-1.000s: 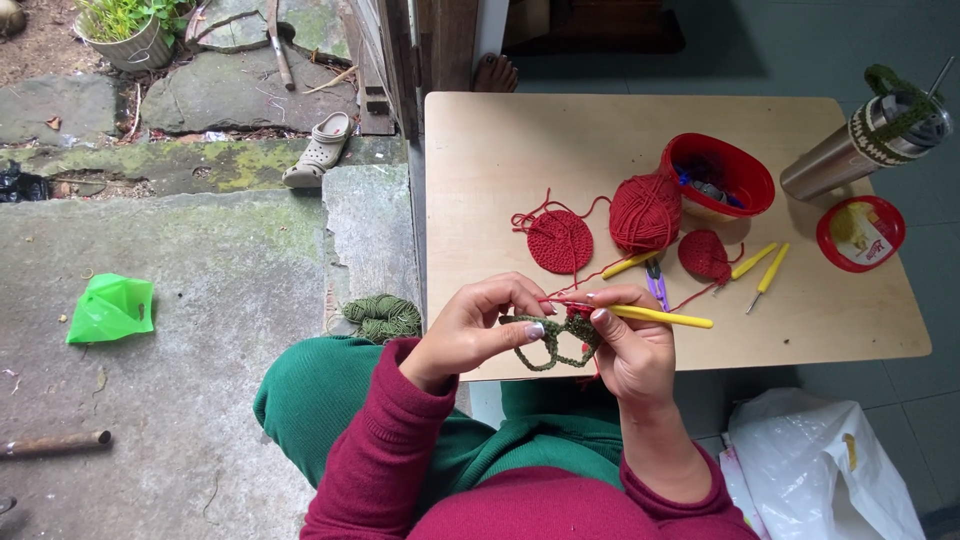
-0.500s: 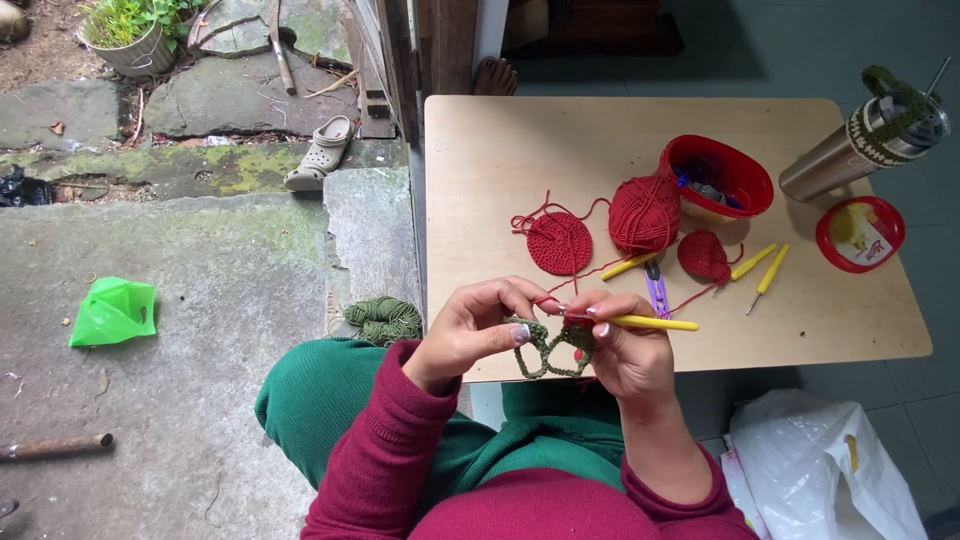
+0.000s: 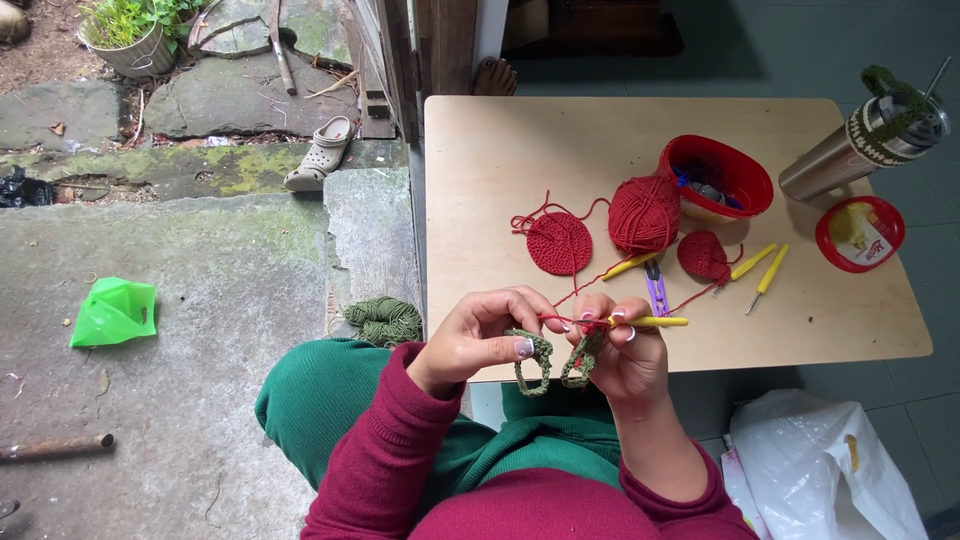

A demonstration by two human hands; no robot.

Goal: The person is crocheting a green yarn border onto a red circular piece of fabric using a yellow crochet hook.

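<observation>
One red yarn ball [image 3: 644,214], two flat red crocheted pieces [image 3: 559,243], two loose yellow-handled hooks [image 3: 768,275], one red bowl [image 3: 716,176], one steel tumbler [image 3: 860,145].

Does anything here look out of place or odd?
A single pale clog lies alone on its side by the mossy step, and a crumpled green plastic bag sits loose on the concrete. The table itself looks orderly, nothing spilled.

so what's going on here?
A person is crocheting at the near edge of a wooden table. The left hand pinches a green looped crochet piece; the right hand holds a yellow-handled hook with red yarn across it. On the table lie a red yarn ball, a flat red disc and a red bowl.
</observation>
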